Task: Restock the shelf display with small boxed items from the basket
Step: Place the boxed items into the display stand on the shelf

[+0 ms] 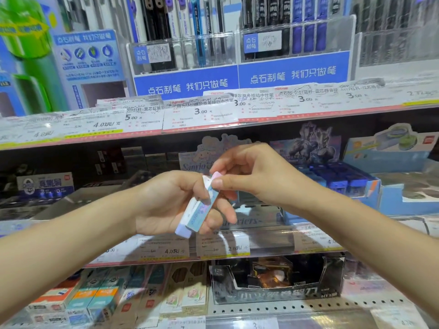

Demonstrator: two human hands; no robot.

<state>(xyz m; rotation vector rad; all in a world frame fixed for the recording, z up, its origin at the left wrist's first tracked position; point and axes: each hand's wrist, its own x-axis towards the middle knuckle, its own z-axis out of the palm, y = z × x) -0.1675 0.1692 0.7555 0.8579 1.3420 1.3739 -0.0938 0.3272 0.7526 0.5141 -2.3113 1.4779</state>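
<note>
Both my hands are raised in front of the middle shelf. My left hand (166, 205) grips a small stack of slim pastel boxed items (198, 210), white and light blue with a lilac end, held upright and tilted. My right hand (251, 176) pinches the top end of the stack, where a pink tip shows between thumb and forefinger. Behind my hands stands the pale display box (251, 210) with script lettering on the middle shelf; its inside is mostly hidden by my fingers. No basket is in view.
Price-label strips (202, 112) run along each shelf edge. Pen displays with blue signs (292, 72) fill the top shelf. Blue display boxes (344, 179) stand right of the hands. A black display carton (278, 281) and rows of small boxes (107, 298) sit on the lower shelf.
</note>
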